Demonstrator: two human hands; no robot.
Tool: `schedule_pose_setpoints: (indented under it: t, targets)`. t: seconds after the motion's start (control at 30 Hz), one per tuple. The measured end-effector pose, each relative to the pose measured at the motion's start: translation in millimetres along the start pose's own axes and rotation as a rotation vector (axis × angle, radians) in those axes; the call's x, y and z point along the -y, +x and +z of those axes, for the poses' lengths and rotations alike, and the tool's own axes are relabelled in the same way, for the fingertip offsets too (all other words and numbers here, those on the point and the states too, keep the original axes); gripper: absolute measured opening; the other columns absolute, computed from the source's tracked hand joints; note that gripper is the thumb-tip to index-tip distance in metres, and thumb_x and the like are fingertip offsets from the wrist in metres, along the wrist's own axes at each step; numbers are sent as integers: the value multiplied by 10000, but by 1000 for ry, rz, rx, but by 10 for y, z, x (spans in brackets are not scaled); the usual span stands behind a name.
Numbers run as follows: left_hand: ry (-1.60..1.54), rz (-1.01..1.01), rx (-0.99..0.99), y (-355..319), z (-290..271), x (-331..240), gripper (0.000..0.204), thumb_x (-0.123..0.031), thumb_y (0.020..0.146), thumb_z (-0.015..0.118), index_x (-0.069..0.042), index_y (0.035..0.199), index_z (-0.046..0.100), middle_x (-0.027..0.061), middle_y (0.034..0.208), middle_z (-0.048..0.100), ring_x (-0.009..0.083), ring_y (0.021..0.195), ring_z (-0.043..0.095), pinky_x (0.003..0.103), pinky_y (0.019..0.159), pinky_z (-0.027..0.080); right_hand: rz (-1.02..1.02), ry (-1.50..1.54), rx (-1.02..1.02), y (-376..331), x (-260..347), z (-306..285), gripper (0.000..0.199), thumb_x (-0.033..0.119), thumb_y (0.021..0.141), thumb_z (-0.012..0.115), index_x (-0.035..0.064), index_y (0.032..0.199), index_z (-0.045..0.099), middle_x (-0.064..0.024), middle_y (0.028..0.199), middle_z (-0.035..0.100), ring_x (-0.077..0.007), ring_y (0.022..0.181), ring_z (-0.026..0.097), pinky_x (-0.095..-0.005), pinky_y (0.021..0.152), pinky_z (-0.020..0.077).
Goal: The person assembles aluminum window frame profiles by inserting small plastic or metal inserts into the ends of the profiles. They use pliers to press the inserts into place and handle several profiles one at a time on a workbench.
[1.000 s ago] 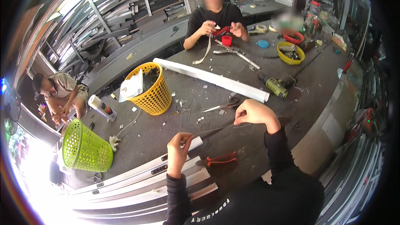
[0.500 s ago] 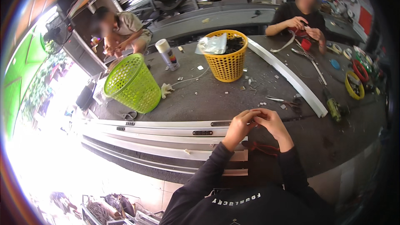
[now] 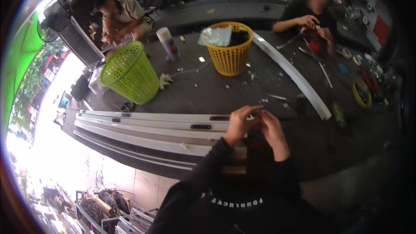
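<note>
Two hands meet just above the near edge of the dark workbench (image 3: 260, 91). The left hand (image 3: 239, 124) and right hand (image 3: 273, 131) have their fingertips pinched together on something small and thin between them, too small to identify. It is held close in front of the chest, probably for fine work. Right beside the left hand, long white frame profiles (image 3: 151, 125) lie flat across the bench. A yellow basket (image 3: 229, 54) and a green basket (image 3: 130, 73) stand farther back.
</note>
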State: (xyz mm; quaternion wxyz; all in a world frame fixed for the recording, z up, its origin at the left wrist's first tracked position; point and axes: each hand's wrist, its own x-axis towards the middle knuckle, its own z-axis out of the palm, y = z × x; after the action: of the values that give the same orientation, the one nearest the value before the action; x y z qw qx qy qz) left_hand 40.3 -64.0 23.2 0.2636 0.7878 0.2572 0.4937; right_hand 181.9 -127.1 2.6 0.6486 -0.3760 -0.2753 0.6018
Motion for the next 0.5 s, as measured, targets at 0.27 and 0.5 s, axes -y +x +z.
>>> schedule_pose_setpoints:
  t: [0.27,0.5]
  targets:
    - [15,144,108,47,8,-141,323,-85,732,813,-80,1053,776,60,896,732,236,834,663,348,745,537,-12,59,3,-326,-38,-60,168,180,1028,562,34,1084,623,6,876,586,-83,754,562,-246,652,446]
    - [-275,-255,69,-184,34,-544,240,3,848,742,-9,1087,756,95,931,767,162,862,706,279,792,544,14,35,-69,-717,67,-89,96,121,998,601,29,1011,626,45,761,515,-27,628,441,-194,551,312]
